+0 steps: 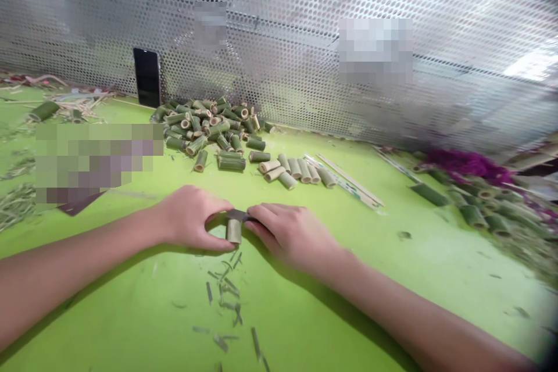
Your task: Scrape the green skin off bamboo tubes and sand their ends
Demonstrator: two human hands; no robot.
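Between thumb and fingers, my left hand (192, 218) grips a short bamboo piece (234, 232) that stands on the green table. Its visible side is pale, with the green skin gone. My right hand (283, 229) is closed around the handle of a small knife (238, 215), whose dark blade lies across the top of the bamboo, by my left fingertips. Most of the handle is hidden in my fingers. Thin green shavings (229, 290) are scattered on the table just below the piece.
Behind my hands lies a heap of green bamboo pieces (209, 122), with several pale pieces (296, 168) to its right beside thin sticks (349, 180). A phone (147, 78) leans on the perforated metal wall (283, 40). More bamboo (473, 216) and purple fibre (471, 165) lie right.
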